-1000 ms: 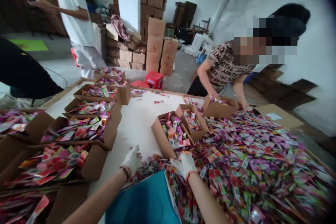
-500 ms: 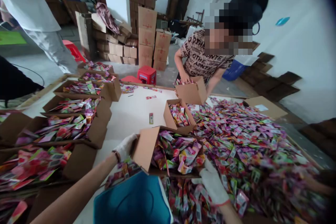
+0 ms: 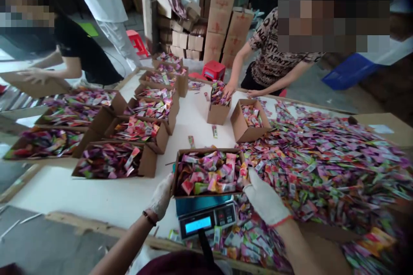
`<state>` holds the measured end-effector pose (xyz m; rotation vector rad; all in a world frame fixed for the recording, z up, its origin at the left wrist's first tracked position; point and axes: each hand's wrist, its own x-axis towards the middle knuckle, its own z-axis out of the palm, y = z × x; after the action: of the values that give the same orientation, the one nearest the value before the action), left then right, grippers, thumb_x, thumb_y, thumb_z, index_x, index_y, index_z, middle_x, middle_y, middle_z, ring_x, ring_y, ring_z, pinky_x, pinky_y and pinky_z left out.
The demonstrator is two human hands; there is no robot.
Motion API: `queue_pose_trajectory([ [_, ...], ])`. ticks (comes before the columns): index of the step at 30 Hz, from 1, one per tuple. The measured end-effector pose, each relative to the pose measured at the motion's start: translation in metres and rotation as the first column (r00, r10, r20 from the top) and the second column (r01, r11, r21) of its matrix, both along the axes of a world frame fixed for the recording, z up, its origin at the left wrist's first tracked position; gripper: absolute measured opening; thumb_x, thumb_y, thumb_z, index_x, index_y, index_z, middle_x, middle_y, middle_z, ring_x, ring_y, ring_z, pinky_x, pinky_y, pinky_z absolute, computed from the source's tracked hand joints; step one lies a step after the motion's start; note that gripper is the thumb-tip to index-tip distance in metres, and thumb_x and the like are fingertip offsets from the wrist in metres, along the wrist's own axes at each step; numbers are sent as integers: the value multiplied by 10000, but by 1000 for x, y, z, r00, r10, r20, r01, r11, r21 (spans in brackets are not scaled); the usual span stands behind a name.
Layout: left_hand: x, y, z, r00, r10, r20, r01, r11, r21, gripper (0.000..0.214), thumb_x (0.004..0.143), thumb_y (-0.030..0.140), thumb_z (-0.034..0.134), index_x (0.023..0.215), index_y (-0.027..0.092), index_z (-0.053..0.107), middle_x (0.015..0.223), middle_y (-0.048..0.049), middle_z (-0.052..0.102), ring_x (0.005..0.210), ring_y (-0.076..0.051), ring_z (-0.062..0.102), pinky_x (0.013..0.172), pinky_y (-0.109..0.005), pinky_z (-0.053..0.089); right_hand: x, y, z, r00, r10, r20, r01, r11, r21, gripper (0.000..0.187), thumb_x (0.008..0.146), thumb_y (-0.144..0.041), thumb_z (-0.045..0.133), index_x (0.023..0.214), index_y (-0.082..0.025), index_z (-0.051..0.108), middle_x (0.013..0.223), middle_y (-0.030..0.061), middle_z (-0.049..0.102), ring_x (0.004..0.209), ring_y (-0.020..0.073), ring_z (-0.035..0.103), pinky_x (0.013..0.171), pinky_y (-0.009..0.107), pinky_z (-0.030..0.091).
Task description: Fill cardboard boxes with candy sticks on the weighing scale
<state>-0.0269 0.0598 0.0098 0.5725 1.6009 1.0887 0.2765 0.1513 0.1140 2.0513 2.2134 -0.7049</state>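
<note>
1. Step in hand, I judge: bringing the box (image 3: 206,195) of packets (image 3: 209,172) to the scale (image 3: 221,219).
2. Left hand (image 3: 162,193) and right hand (image 3: 266,197): fingers clamped on its ends, above the counter's (image 3: 106,200) near edge; contact unclear.
3. Next calls for level support.

2 white gloves (image 3: 267,200), orange-red cuff trim (image 3: 280,221) on the right, dark left-wrist bracelet (image 3: 150,218), maroon garment (image 3: 179,263)

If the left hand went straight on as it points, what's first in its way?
The filled carton: its left wall lies just ahead of the left hand, seemingly touching it, though exact depth is unclear.
</note>
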Motion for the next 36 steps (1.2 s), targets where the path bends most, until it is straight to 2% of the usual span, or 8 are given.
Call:
queue_pose_trajectory([
  [4,-13,-30,3,953,265,149,-238,955,-176,383,878,461,589,1144,206,689,1337,-151,686,1279,-293,632,1020,-390,519,-5,8,42,982,130,-135,-89,958,273,544,942,-368,529,1431,-129,541,1134,155,718,995,272,685,932,384,503],
  [9,-36,-88,-11,870,451,199,-390,877,-283,319,923,338,549,1171,175,667,1411,-171,639,1346,-283,586,1203,-502,369,-52,11,76,904,408,-123,-367,892,262,390,904,-333,650,1253,-160,630,1199,124,652,1074,256,656,940,366,517],
  [16,-40,-149,-21,822,519,233,-430,835,-343,306,963,331,538,1191,167,660,1440,-170,625,1342,-283,593,1221,-508,358,-98,-1,84,916,384,116,-393,917,66,667,855,-474,750,1429,-227,516,1395,156,572,1178,351,657,945,447,541],
  [26,-33,-163,-24,809,527,262,-430,833,-349,290,952,315,568,1171,172,693,1415,-167,656,1310,-279,632,1192,-484,411,-115,-9,76,930,333,154,-346,936,65,694,805,-478,776,1407,-237,530,1410,176,551,1173,363,656,906,449,543],
  [30,-35,-168,-23,812,529,249,-430,829,-359,281,943,304,562,1154,176,696,1397,-159,672,1317,-282,630,1167,-465,445,-65,8,56,975,189,-120,-133,919,371,573,868,-455,673,1356,-187,540,1241,147,640,979,247,684,847,366,542],
  [32,-35,-173,-25,813,528,244,-423,825,-374,270,936,314,571,1134,179,697,1389,-153,678,1322,-280,627,1143,-445,472,-19,7,30,995,29,-95,16,898,441,419,935,-403,546,1278,-165,561,1102,133,672,906,232,674,805,342,527],
  [34,-35,-178,-27,813,531,238,-417,818,-397,256,936,329,570,1109,190,697,1368,-139,690,1321,-271,627,1123,-430,495,27,-13,-9,986,-113,121,68,943,326,310,964,-293,428,1185,-160,600,1000,134,680,894,238,671,775,334,504],
  [36,-35,-184,-28,808,545,222,-428,803,-414,233,935,324,568,1082,201,699,1322,-121,713,1306,-261,637,1113,-423,511,58,-50,-60,949,-35,314,33,999,14,298,952,-227,425,1139,-170,650,916,126,687,820,228,679,688,313,473],
])
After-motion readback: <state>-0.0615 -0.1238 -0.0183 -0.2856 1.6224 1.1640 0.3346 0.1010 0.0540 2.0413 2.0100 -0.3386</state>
